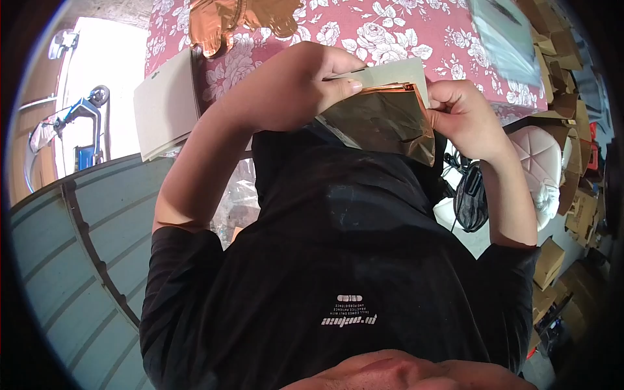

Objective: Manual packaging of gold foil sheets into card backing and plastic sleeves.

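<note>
My left hand (305, 81) and my right hand (465, 114) hold one thing between them in front of my black shirt: a shiny copper-coloured foil piece (383, 123) backed by a pale grey card (400, 73). The left thumb and fingers pinch the top left edge of card and foil. At the right edge, the right hand's fingers are curled around the foil. The foil hangs down, creased, over my chest.
A table with a red floral cloth (390, 29) lies beyond the hands. On it sit a stack of grey cards (166, 104), a copper foil balloon (227, 23) and a clear plastic bag (507, 39). Cardboard boxes (549, 260) pile at right. A grey-green railing (84, 227) curves at left.
</note>
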The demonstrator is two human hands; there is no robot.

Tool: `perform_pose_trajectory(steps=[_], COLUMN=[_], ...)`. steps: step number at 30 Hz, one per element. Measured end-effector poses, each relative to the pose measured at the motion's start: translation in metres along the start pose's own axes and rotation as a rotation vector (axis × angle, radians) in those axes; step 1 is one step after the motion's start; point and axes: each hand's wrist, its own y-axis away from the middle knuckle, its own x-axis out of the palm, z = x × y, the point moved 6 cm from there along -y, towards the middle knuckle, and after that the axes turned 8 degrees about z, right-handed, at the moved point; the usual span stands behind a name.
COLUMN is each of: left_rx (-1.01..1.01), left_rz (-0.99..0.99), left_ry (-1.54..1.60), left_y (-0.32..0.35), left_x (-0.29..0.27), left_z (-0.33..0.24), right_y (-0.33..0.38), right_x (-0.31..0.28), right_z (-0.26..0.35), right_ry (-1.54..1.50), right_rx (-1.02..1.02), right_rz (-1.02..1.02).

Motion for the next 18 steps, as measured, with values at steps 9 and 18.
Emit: perform_pose_trajectory(steps=[9,18], left_rx=[0.051,-0.042], left_rz=[0.006,0.01], left_ry=[-0.06,-0.01], left_y=[-0.005,-0.006], left_x=[-0.003,-0.008], left_z=[-0.008,-0.003], right_y=[0.002,-0.005], right_x=[0.006,0.001], right_z=[0.002,-0.018], right_ry=[0.011,-0.419], right_rx=[-0.047,-0.045], right_rz=[-0.136,0.097])
